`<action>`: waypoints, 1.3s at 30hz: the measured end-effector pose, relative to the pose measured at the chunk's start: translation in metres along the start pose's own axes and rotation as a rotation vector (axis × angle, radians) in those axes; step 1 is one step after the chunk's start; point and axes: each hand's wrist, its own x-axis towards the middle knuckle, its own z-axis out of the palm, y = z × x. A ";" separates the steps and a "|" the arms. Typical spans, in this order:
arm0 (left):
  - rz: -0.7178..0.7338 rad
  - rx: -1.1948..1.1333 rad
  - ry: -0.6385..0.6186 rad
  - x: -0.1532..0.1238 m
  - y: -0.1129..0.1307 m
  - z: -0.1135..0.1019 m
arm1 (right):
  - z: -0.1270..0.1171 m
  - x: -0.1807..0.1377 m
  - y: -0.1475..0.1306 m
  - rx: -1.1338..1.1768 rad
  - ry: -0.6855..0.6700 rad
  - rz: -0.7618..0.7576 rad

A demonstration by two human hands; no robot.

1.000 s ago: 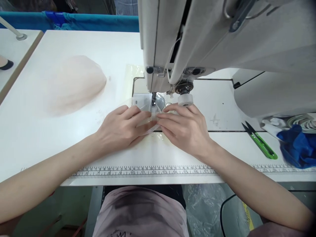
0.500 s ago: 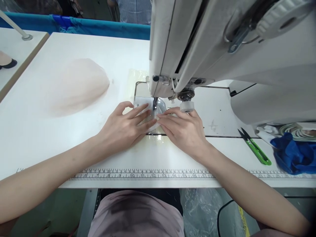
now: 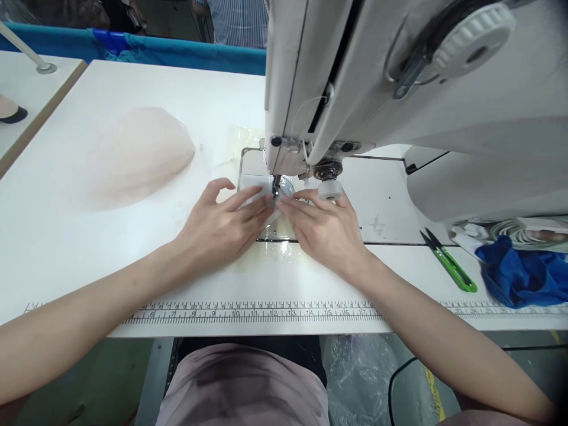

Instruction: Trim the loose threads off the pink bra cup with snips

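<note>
My left hand lies flat on the table, fingers stretched toward the presser foot of the white sewing machine. My right hand lies opposite it, fingers also stretched out and pointing left. Between the fingertips of both hands a small sheer, pale piece of fabric is pressed down just in front of the needle. Most of that piece is hidden under my fingers.
A heap of pale pink sheer fabric lies at the left of the white table. Green thread snips and a blue cloth lie at the right. A printed ruler runs along the front edge.
Both hands have slid the sheer piece a little farther toward the needle. The camera has shifted slightly, so the machine fills more of the view.
</note>
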 end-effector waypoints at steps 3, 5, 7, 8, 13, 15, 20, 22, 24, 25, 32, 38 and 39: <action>0.053 0.008 0.039 -0.001 0.004 -0.004 | -0.001 -0.003 0.000 -0.049 0.023 -0.060; 0.059 0.006 0.051 -0.001 0.003 -0.004 | -0.001 -0.004 0.000 -0.062 0.034 -0.066; 0.047 -0.002 0.035 -0.001 0.002 -0.004 | -0.001 -0.003 0.001 -0.057 0.047 -0.071; 0.040 -0.005 0.033 -0.001 0.001 -0.003 | -0.001 -0.003 0.001 -0.056 0.051 -0.072; 0.004 -0.092 0.066 0.000 -0.001 0.001 | 0.000 -0.002 0.002 -0.079 0.039 -0.072; -0.020 -0.137 0.058 0.000 -0.002 0.003 | 0.000 -0.002 0.003 -0.092 0.037 -0.072; -0.043 -0.162 0.043 0.000 -0.004 0.007 | 0.002 -0.002 0.003 -0.120 0.010 -0.041; -0.051 -0.188 0.043 0.001 -0.005 0.007 | 0.002 -0.001 0.003 -0.111 -0.027 -0.023; -0.068 -0.215 0.037 0.002 -0.006 0.008 | 0.002 0.000 0.003 -0.089 -0.062 -0.003; -0.080 -0.226 0.033 0.002 -0.006 0.008 | 0.002 0.000 0.003 -0.076 -0.074 0.005; -0.113 -0.216 0.005 0.004 -0.008 0.011 | 0.003 0.001 0.003 -0.091 -0.096 0.034; -0.119 -0.259 0.031 0.004 -0.007 0.012 | 0.003 0.001 0.003 -0.129 -0.069 0.015; -0.122 -0.263 0.031 0.004 -0.007 0.012 | 0.003 0.000 0.003 -0.133 -0.068 0.015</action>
